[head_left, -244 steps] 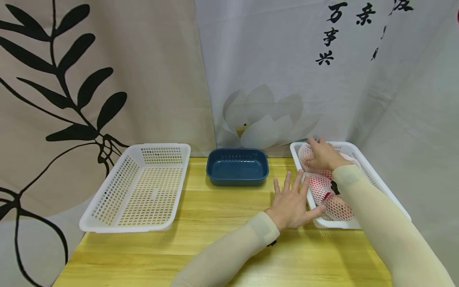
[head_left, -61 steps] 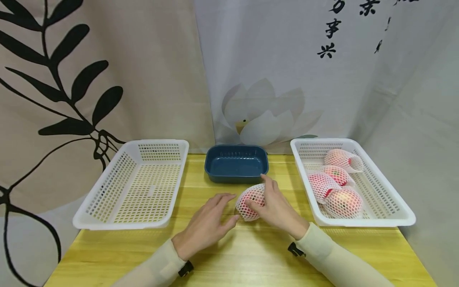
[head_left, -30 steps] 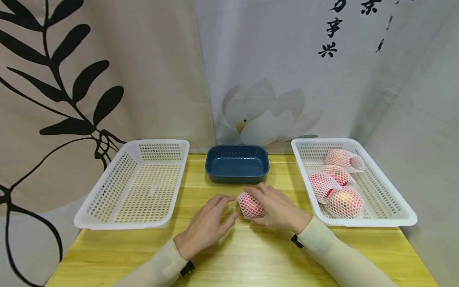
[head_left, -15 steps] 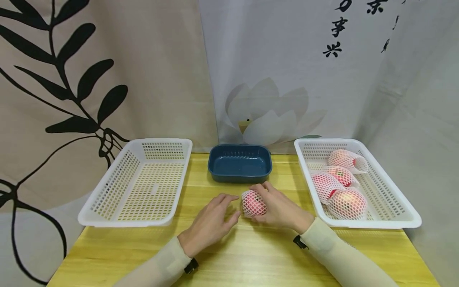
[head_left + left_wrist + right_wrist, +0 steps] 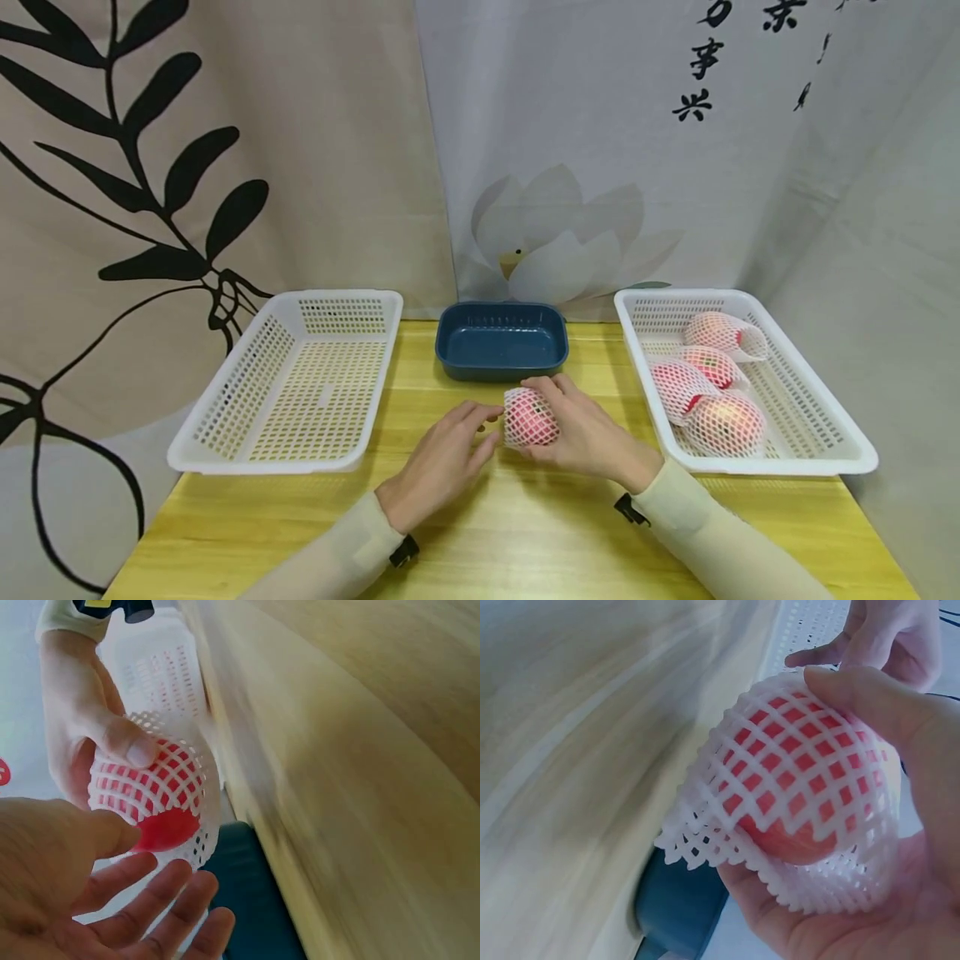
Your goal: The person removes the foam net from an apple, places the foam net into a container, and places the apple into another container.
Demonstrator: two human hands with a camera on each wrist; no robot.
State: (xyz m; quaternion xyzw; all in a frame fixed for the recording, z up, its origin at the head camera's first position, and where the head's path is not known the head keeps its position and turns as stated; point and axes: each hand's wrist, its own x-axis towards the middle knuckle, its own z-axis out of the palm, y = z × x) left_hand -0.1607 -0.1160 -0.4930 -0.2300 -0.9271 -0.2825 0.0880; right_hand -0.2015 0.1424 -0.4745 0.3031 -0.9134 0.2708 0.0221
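My right hand (image 5: 596,433) grips a round red fruit in a white foam net (image 5: 531,418), over the middle of the table. In the right wrist view its thumb lies across the net (image 5: 780,757) and its fingers go beneath. The net's jagged open end leaves a patch of bare red skin (image 5: 799,844) showing. My left hand (image 5: 442,454) is just left of the fruit, fingers loosely extended, fingertips right at the net's edge. In the left wrist view the left thumb and fingers (image 5: 169,900) are spread beside the open end and hold nothing.
A white perforated basket (image 5: 817,417) at the right holds several netted fruits (image 5: 726,425). Another white basket (image 5: 352,457) stands at the left with nothing in it. Between them, at the back, is a dark blue dish (image 5: 501,372). A printed curtain (image 5: 337,167) hangs behind the table.
Earlier the right hand was in the right basket and the left at its rim. Both came to the middle with a fruit. Since then the right hand has turned it, open net end leftward.
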